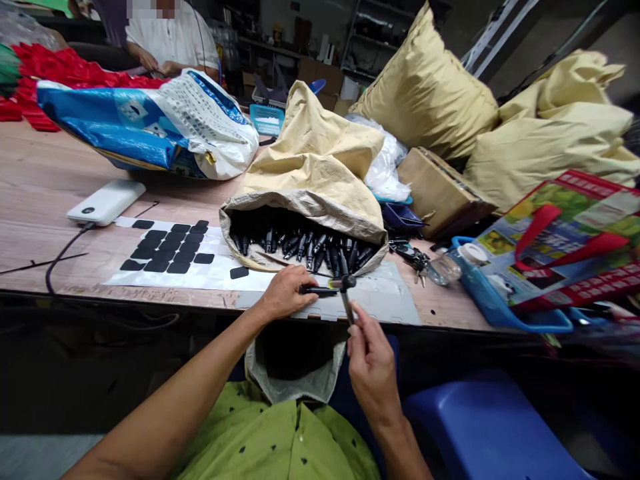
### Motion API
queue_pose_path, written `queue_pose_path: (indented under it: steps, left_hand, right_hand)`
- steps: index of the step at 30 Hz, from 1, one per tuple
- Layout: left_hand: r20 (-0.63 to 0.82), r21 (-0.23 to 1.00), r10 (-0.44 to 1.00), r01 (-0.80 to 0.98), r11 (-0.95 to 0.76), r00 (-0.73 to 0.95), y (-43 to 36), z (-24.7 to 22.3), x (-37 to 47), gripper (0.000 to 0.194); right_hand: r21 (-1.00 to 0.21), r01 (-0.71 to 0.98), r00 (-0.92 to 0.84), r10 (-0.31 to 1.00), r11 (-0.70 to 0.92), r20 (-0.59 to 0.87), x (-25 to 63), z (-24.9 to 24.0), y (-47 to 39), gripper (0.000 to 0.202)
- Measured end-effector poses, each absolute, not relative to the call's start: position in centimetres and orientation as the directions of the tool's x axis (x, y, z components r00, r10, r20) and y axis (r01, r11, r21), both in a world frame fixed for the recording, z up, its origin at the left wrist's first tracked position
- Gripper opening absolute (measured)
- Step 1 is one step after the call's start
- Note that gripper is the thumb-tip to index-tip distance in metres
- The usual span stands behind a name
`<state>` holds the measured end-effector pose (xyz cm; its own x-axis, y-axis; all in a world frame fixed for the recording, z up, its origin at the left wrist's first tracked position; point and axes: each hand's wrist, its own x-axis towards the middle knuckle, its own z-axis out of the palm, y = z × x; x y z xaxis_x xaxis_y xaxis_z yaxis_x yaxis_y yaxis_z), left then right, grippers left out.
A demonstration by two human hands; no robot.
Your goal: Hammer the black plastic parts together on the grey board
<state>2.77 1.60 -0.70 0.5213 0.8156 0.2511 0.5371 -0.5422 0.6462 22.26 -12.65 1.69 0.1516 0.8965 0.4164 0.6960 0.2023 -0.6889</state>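
My left hand [289, 291] is closed on a slim black pen-shaped piece [323, 291], which lies level just above the table's front edge and points right. In my right hand [369, 357] is the handle of a small hammer [347, 287], upright, its dark head right by the tip of the black piece; I cannot tell if they touch. Behind both hands a beige cloth sack [313, 170] lies on its side, its mouth facing me. Several similar black pieces [305, 245] are heaped inside that mouth. A grey board [395, 300] lies under the work.
Black rounded patches [167, 248] lie on a white sheet at left, by a white power bank [107, 202]. An open sack [295, 367] hangs below the table edge. Right stand keys [417, 260], a blue basket [505, 307] and a blue stool [500, 427]. A person [173, 40] sits across.
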Motion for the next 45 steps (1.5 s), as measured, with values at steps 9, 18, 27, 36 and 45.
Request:
queue_pose_path:
  steps: [9, 18, 27, 36, 45]
  left_hand:
    - [0.249, 0.639, 0.808, 0.536, -0.551, 0.534, 1.7, -0.6, 2.8, 0.009]
    - [0.229, 0.674, 0.831, 0.534, -0.511, 0.507, 1.7, -0.8, 2.9, 0.018]
    - [0.244, 0.670, 0.804, 0.505, -0.544, 0.543, 1.8, -1.0, 2.7, 0.019]
    - [0.219, 0.676, 0.801, 0.505, -0.537, 0.557, 1.8, -0.2, 2.6, 0.045]
    - [0.201, 0.630, 0.790, 0.541, -0.557, 0.580, 1.8, -0.1, 2.6, 0.048]
  right_hand:
    - [-0.597, 0.752, -0.007, 0.910, 0.279, 0.416, 20.3, 1.1, -12.5, 0.052]
    - [-0.574, 0.773, 0.047, 0.877, 0.272, 0.479, 20.8, 1.2, -12.5, 0.052]
    - [-0.501, 0.863, 0.285, 0.755, 0.067, 0.591, 25.4, 2.9, -10.9, 0.042]
    - [-0.281, 0.716, 0.694, 0.695, -0.639, 0.188, 34.6, 3.0, -4.9, 0.047]
    - [-0.180, 0.772, 0.632, 0.702, -0.610, 0.330, 33.6, 0.6, -0.7, 0.042]
